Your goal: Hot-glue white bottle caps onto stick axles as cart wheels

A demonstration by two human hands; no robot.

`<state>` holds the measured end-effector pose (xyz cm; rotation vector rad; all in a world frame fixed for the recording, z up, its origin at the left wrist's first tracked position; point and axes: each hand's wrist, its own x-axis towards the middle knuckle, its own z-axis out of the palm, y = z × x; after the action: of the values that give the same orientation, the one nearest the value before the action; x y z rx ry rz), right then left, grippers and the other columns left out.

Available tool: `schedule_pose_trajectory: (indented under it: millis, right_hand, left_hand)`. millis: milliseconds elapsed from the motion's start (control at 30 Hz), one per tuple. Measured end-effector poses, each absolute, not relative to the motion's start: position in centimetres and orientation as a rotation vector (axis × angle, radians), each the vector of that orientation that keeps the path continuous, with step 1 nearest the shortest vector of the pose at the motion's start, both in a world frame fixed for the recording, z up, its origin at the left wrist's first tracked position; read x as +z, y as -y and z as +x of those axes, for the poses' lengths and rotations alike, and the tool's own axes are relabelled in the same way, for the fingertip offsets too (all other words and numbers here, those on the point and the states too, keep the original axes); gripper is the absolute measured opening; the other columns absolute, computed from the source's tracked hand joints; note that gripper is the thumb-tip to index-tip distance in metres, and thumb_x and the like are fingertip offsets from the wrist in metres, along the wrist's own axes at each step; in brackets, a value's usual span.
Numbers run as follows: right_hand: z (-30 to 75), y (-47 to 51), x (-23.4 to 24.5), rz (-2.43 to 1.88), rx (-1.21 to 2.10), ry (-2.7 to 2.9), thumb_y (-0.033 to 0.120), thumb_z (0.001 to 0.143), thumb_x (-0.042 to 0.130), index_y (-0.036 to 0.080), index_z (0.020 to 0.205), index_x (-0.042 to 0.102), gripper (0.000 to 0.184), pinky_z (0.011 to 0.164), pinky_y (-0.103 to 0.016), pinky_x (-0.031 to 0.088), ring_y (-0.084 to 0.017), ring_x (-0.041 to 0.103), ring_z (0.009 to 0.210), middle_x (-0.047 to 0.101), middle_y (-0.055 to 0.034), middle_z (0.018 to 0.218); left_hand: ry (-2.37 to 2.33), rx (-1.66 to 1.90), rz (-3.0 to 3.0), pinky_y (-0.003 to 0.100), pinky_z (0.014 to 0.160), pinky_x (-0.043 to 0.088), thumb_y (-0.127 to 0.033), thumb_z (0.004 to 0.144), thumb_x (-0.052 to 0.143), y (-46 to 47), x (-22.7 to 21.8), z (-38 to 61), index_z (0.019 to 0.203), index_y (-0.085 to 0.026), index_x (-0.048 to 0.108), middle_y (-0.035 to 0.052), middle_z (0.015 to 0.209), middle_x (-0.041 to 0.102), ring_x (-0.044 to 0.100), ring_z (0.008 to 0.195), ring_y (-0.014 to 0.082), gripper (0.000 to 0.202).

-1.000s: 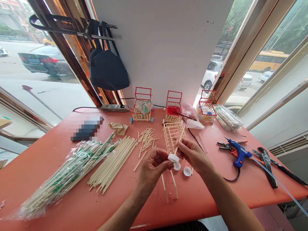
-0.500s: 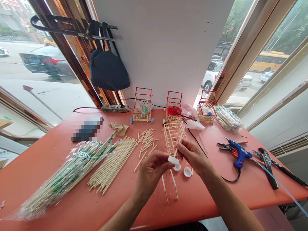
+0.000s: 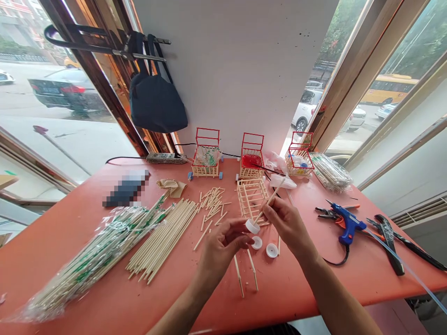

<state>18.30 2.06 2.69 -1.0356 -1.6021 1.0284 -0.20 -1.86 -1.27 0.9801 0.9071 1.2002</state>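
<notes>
The left hand (image 3: 223, 244) pinched a small white bottle cap (image 3: 252, 226) between thumb and fingertips, held up just over the red table (image 3: 70, 232). The right hand (image 3: 288, 223) was closed around a thin wooden stick (image 3: 269, 203), which slanted off toward 1 o'clock with its lower end right at the cap, touching it as far as one could tell.

Two more white caps (image 3: 264, 246) lay flat on the table just below the hands, around 6 o'clock from the held one. A stick-built frame (image 3: 249, 195) sat at 12 o'clock from the hands, and three little red-handled stick carts (image 3: 252, 156) lined up farther back along the wall.

Off at 9 o'clock was a loose pile of bamboo sticks (image 3: 164, 237) beside a plastic-wrapped bundle (image 3: 91, 256). At 3 o'clock a blue glue gun (image 3: 345, 222) rested with its black cord trailing toward the person.
</notes>
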Motion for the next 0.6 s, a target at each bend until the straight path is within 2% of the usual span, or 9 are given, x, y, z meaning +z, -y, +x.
schedule_pose_trajectory:
  millis: [67,133,233,467,600]
  right_hand:
    - [18.35,-1.66,2.93,-1.061,0.805,1.709,0.044,0.101,0.059,0.021,0.083,0.061,0.029,0.064,-0.028,0.045,-0.016,0.056,0.068,0.063,-0.0010,0.076]
    - [18.30,-1.25,3.03,-1.036,0.586,1.832,0.032,0.103,0.056,0.022,0.085,0.062,0.021,0.066,-0.029,0.046,-0.016,0.057,0.069,0.067,-0.0020,0.080]
    - [18.13,-0.93,2.98,-0.923,0.389,2.000,0.021,0.103,0.055,0.022,0.085,0.061,0.019,0.066,-0.028,0.047,-0.017,0.060,0.072,0.068,-0.0025,0.082]
    - [17.64,-0.95,2.86,-0.809,0.320,2.151,0.020,0.106,0.053,0.022,0.090,0.063,0.019,0.076,-0.032,0.052,-0.020,0.067,0.082,0.071,-0.0051,0.086]
    - [17.44,-0.92,2.75,-0.836,0.341,2.167,0.020,0.105,0.053,0.022,0.087,0.063,0.021,0.075,-0.032,0.052,-0.020,0.066,0.079,0.071,-0.0047,0.084]
  left_hand:
    - [-0.876,1.116,0.930,0.034,0.070,0.063,-0.046,0.077,0.086,1.69,-1.38,-0.31,0.106,-0.014,0.075,0.0143,0.099,0.082,0.080,0.082,0.0273,0.044]
    - [-0.815,1.019,0.845,0.033,0.072,0.063,-0.050,0.077,0.085,1.54,-1.39,-0.47,0.109,-0.012,0.076,0.0178,0.103,0.082,0.080,0.091,0.0305,0.050]
    - [-0.748,0.931,0.724,0.031,0.072,0.063,-0.052,0.077,0.085,1.45,-1.32,-0.75,0.109,-0.011,0.078,0.0208,0.109,0.081,0.079,0.101,0.0328,0.052]
    - [-0.825,0.924,0.697,0.027,0.064,0.062,-0.058,0.077,0.083,1.44,-1.66,-1.08,0.099,-0.011,0.078,0.0190,0.103,0.082,0.080,0.098,0.0329,0.052]
    - [-0.863,0.932,0.683,0.027,0.061,0.061,-0.059,0.073,0.085,1.37,-1.85,-0.96,0.094,-0.011,0.078,0.0176,0.095,0.082,0.081,0.093,0.0328,0.053]
